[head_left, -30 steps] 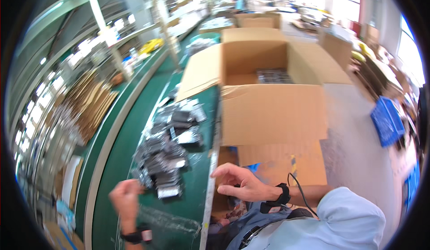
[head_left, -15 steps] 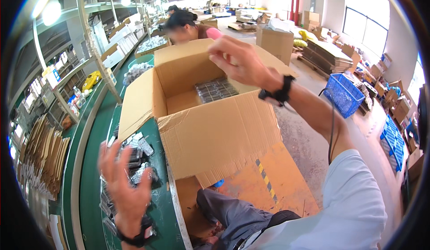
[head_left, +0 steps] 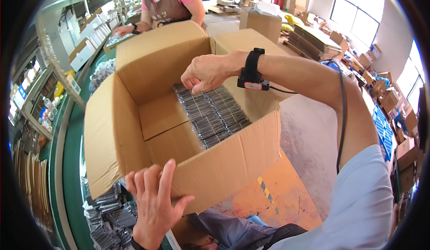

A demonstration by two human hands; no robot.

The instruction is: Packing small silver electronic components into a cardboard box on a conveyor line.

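A large open cardboard box (head_left: 224, 167) stands in front of me with its flaps spread outward. Inside, along its right part, lie clear-wrapped packs of thin dark pieces (head_left: 214, 115) set in rows; bare cardboard shows on the left of the box floor. Above the packs' far end is my right hand (head_left: 208, 73), its fingers curled down; whether anything is between them is hidden. My left hand (head_left: 156, 203) lies against the box's near-left corner with fingers stretched and spread, holding nothing. More wrapped dark packs (head_left: 109, 216) are piled beside it on the green conveyor.
A co-worker in a pink-sleeved top and brown apron (head_left: 172, 3) stands beyond the box, one hand at the line. Stacked flat cardboard (head_left: 313, 39) and a tall carton (head_left: 262, 23) are at the back right. Orange flooring (head_left: 286, 191) lies below the box.
My left hand has come to the box's near-left corner. My right hand has lowered over the packs. The view has shifted, showing more of the box's inside. The co-worker is more upright.
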